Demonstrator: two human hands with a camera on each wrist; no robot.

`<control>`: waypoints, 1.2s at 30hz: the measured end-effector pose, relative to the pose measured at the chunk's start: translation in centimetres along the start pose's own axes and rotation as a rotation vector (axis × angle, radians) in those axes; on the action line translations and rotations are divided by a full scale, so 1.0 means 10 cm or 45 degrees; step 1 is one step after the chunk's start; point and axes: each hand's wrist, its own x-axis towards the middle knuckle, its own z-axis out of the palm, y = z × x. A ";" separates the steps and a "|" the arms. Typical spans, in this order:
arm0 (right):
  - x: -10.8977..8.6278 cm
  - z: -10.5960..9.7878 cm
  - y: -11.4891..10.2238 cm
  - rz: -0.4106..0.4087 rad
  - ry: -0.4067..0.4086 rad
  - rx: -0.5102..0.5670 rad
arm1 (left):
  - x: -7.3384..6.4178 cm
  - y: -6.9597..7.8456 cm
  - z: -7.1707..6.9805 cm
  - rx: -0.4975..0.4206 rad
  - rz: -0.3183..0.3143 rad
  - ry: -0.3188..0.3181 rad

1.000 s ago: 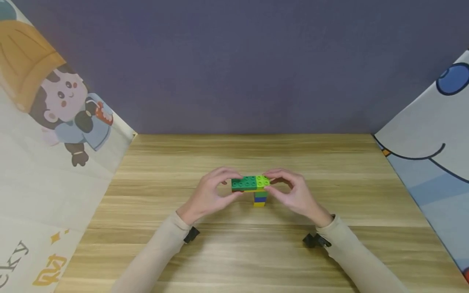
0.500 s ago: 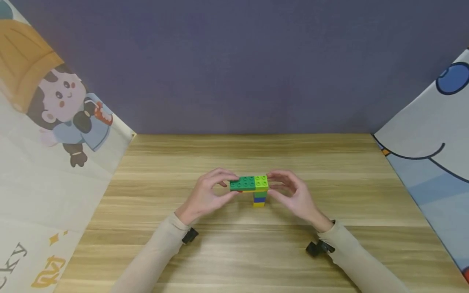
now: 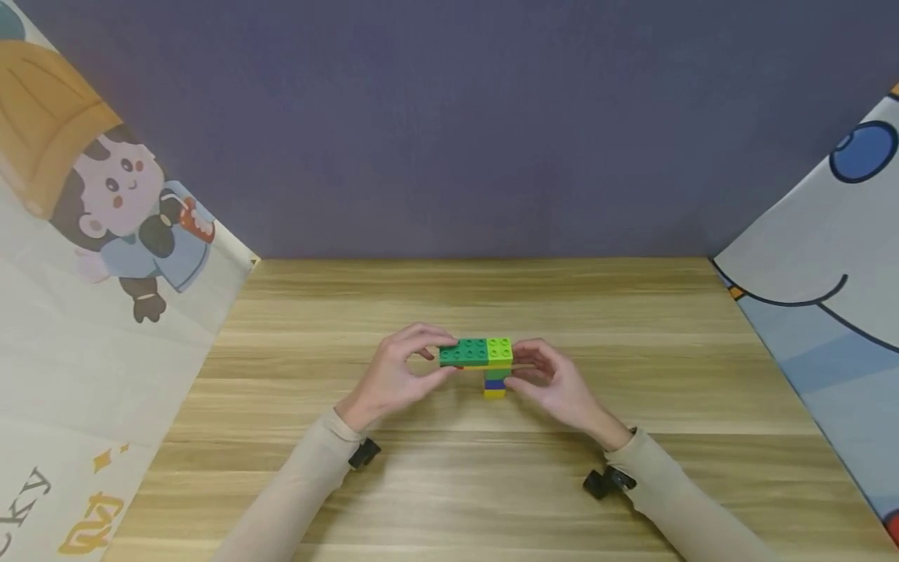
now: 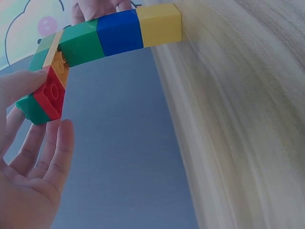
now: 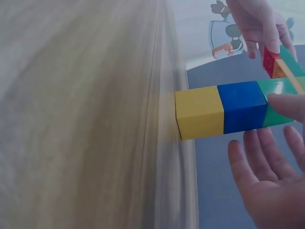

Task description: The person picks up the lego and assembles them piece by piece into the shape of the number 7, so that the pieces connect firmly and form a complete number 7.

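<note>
A toy building-brick structure stands on the table, its column made of a green brick [image 5: 281, 114], a blue brick [image 3: 495, 384] and a yellow brick [image 5: 200, 113] at the bottom. Across its top lie a long dark green brick [image 3: 472, 353] and a lime green brick [image 3: 500, 347]. An orange-yellow brick [image 4: 58, 61] and a red brick [image 4: 51, 94] sit beneath them, overhanging leftward. My left hand [image 3: 389, 375] pinches the overhanging end between thumb and fingers. My right hand [image 3: 562, 386] holds the column from the right, thumb on its green brick; its far fingertips are partly hidden.
The wood-grain table [image 3: 449, 484] extends around the structure. A dark grey-blue panel [image 3: 449, 133] rises behind it. Printed cartoon panels stand at the left [image 3: 70, 336] and right [image 3: 815, 351]. Both wrists wear small black cameras.
My right hand has left the lime green brick's right end and moved down to the column. My left hand has kept its pinch, shifting very slightly left with the structure.
</note>
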 end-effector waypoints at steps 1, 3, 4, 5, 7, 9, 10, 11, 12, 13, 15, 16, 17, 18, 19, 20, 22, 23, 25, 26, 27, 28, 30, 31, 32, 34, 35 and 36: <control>0.00 0.00 0.00 0.003 0.000 -0.011 | 0.00 0.00 0.00 -0.002 -0.008 0.001; 0.01 0.01 0.01 0.001 0.004 -0.028 | 0.00 -0.01 0.00 0.000 -0.030 0.002; 0.02 0.01 0.01 -0.002 0.007 -0.034 | 0.00 -0.01 0.00 -0.006 -0.043 0.002; 0.02 0.01 0.01 0.000 0.009 -0.037 | 0.01 -0.01 -0.01 -0.012 -0.056 0.005; 0.03 0.01 0.00 0.009 0.018 -0.041 | 0.03 -0.02 -0.01 -0.028 -0.086 0.012; 0.04 0.02 0.00 0.022 0.033 -0.037 | 0.05 -0.02 -0.01 -0.052 -0.109 0.031; 0.05 0.02 -0.01 0.033 0.039 -0.033 | 0.07 -0.02 -0.01 -0.065 -0.120 0.044; 0.06 0.02 -0.02 0.048 0.045 -0.032 | 0.08 -0.03 -0.01 -0.077 -0.132 0.061; 0.06 0.02 -0.02 0.061 0.050 -0.034 | 0.09 -0.03 -0.01 -0.088 -0.148 0.078; 0.06 0.02 -0.03 0.075 0.054 -0.038 | 0.10 -0.03 -0.01 -0.101 -0.164 0.096; 0.07 0.02 -0.04 0.105 0.061 -0.052 | 0.12 -0.05 0.00 -0.138 -0.195 0.131; 0.07 0.02 -0.05 0.122 0.064 -0.062 | 0.13 -0.06 0.00 -0.155 -0.218 0.141; 0.08 0.02 -0.05 0.137 0.067 -0.070 | 0.14 -0.07 0.00 -0.179 -0.241 0.147; 0.08 0.02 -0.06 0.151 0.069 -0.080 | 0.16 -0.08 0.00 -0.197 -0.267 0.148; 0.09 0.02 -0.06 0.167 0.070 -0.085 | 0.17 -0.10 0.00 -0.217 -0.292 0.145; 0.09 0.02 -0.07 0.182 0.070 -0.091 | 0.18 -0.11 -0.01 -0.235 -0.316 0.137; 0.09 0.01 -0.07 0.208 0.068 -0.093 | 0.20 -0.15 -0.02 -0.267 -0.367 0.105; 0.09 0.01 -0.07 0.222 0.066 -0.094 | 0.21 -0.17 -0.02 -0.279 -0.391 0.089; 0.10 -0.01 -0.06 0.256 0.061 -0.098 | 0.23 -0.22 -0.04 -0.275 -0.438 0.052; 0.10 -0.01 -0.06 0.273 0.062 -0.101 | 0.25 -0.24 -0.04 -0.271 -0.462 0.035; 0.11 -0.02 -0.05 0.289 0.064 -0.103 | 0.26 -0.26 -0.04 -0.260 -0.485 0.019; 0.12 -0.02 -0.05 0.304 0.064 -0.109 | 0.28 -0.28 -0.03 -0.245 -0.507 0.006; 0.14 -0.03 -0.04 0.331 0.059 -0.109 | 0.31 -0.33 -0.02 -0.224 -0.547 -0.018; 0.15 -0.03 -0.03 0.348 0.059 -0.102 | 0.33 -0.36 -0.01 -0.219 -0.563 -0.027; 0.15 -0.03 -0.03 0.365 0.057 -0.095 | 0.34 -0.39 0.00 -0.224 -0.579 -0.037; 0.16 -0.04 -0.02 0.404 0.048 -0.081 | 0.37 -0.44 0.02 -0.229 -0.605 -0.051; 0.16 -0.04 -0.01 0.429 0.045 -0.072 | 0.38 -0.46 0.03 -0.233 -0.617 -0.058; 0.16 -0.04 -0.01 0.457 0.046 -0.065 | 0.39 -0.49 0.04 -0.230 -0.628 -0.068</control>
